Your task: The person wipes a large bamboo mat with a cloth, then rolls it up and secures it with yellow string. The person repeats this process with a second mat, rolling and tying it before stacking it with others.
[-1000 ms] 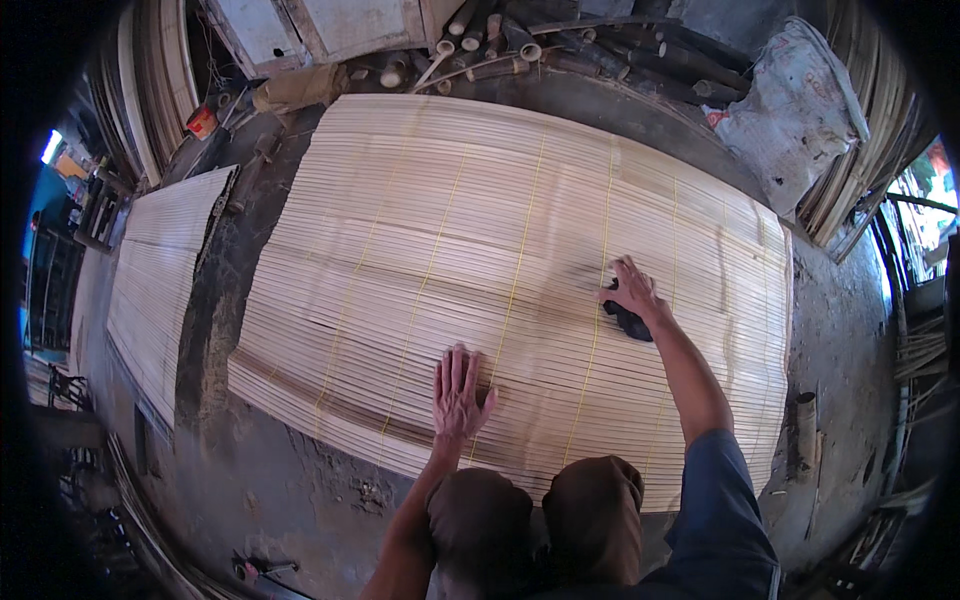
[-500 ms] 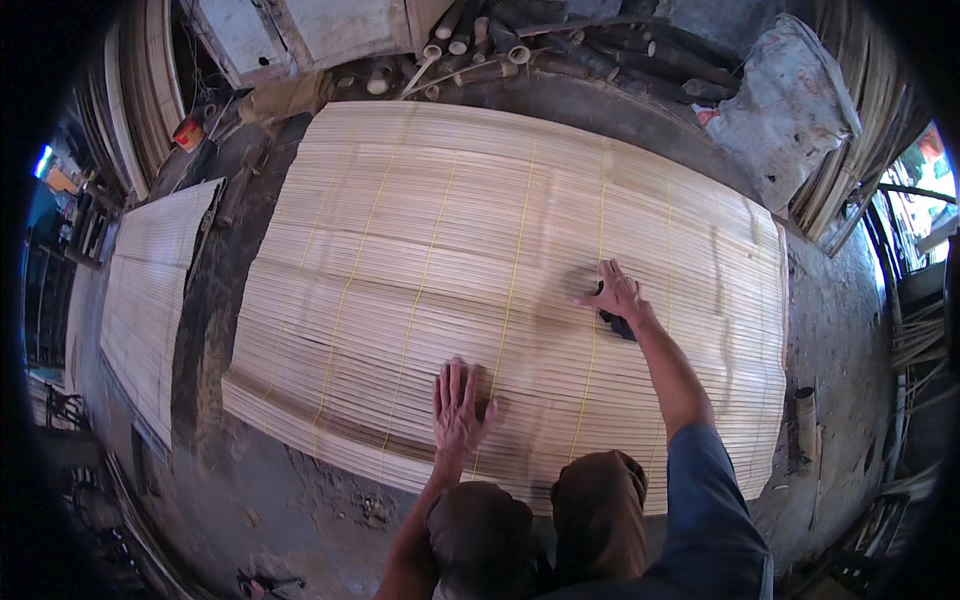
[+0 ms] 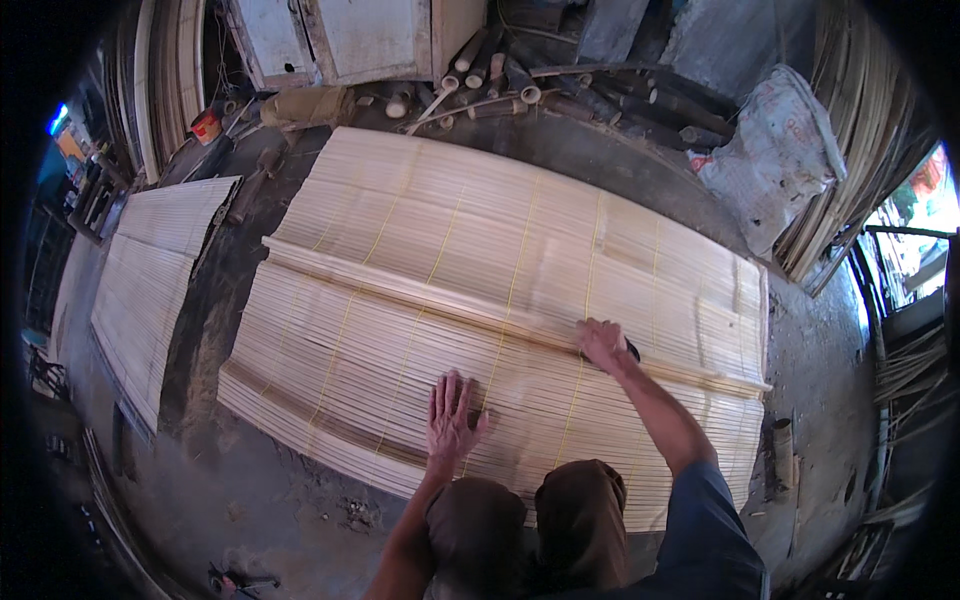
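two hands on bamboo mat (image 3: pixel 400 300), slats run l-r: left hand (image 3: pixel 452 418) fingers spread flat, right hand (image 3: pixel 603 345) grips dark tool (image 3: pixel 630 352).

Dirty grey concrete floor (image 3: pixel 250 480), dusty with scattered debris. Pale worn cabinet doors (image 3: pixel 350 35) stand along the far wall. Cut bamboo poles (image 3: pixel 500 75) piled on the floor beside them. Grey-white sack (image 3: pixel 775 160) slumped at right. Bright daylight enters through an opening (image 3: pixel 915 215) at the right edge; left side dim.
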A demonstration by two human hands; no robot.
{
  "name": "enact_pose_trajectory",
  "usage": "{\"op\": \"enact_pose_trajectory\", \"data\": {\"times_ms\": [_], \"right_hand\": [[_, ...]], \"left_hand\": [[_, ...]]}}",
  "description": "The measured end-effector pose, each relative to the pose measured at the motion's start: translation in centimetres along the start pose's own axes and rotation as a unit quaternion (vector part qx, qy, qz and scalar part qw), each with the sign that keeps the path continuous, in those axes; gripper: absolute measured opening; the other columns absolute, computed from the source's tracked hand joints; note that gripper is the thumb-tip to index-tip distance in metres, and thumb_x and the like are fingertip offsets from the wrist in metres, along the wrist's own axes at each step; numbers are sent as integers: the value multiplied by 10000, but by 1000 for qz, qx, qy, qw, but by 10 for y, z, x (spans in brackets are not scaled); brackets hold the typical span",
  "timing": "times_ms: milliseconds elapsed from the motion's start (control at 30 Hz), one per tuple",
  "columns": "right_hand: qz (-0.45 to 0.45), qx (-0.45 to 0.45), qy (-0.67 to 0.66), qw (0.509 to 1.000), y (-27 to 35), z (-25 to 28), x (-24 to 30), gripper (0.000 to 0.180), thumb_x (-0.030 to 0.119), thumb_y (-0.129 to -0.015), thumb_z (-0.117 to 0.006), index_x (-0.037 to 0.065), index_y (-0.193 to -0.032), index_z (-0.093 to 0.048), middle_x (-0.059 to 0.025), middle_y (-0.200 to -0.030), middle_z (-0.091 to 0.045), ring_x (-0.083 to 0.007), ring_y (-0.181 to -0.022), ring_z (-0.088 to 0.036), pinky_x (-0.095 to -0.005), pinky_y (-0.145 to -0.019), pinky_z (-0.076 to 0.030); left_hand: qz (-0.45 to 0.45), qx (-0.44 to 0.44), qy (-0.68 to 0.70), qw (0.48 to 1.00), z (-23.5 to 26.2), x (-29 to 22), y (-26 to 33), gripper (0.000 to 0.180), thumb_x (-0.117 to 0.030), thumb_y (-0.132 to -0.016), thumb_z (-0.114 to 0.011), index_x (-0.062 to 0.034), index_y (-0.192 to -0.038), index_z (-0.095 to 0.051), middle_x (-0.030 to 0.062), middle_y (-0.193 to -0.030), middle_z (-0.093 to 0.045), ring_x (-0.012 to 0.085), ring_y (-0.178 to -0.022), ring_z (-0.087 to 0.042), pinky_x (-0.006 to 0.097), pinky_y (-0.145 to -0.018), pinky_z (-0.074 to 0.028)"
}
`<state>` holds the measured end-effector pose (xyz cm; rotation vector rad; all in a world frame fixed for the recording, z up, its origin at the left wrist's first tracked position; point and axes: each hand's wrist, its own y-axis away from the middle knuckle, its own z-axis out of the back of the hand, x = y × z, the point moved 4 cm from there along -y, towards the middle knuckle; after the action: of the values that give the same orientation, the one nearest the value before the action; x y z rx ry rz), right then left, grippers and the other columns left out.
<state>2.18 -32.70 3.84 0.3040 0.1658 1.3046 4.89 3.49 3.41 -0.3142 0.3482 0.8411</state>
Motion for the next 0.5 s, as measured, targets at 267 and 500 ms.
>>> {"op": "enact_pose_trajectory", "data": {"times_ms": [267,500], "right_hand": [[106,-61,-14,992,144,52,66,225,219,-948,-518,95,-1109,-616,-151,-1020,-659,-350,-872,-692,-497,-709,-554],[43,50,-128,990,234,4,130,313,394,-924,-608,147,-1116,-579,-97,-971,-570,-350,-875,-680,-523,-780,-523]], "left_hand": [[83,-131,214,965,-7,29,20,889,-402,-902,-627,15,-1554,-192,289,-1609,-173,470,-1491,-159,521,-1214,-188],[186,-182,222,940,-40,72,73,862,-409,-938,-553,33,-1558,-148,308,-1613,-119,483,-1497,-104,536,-1218,-137]]}}
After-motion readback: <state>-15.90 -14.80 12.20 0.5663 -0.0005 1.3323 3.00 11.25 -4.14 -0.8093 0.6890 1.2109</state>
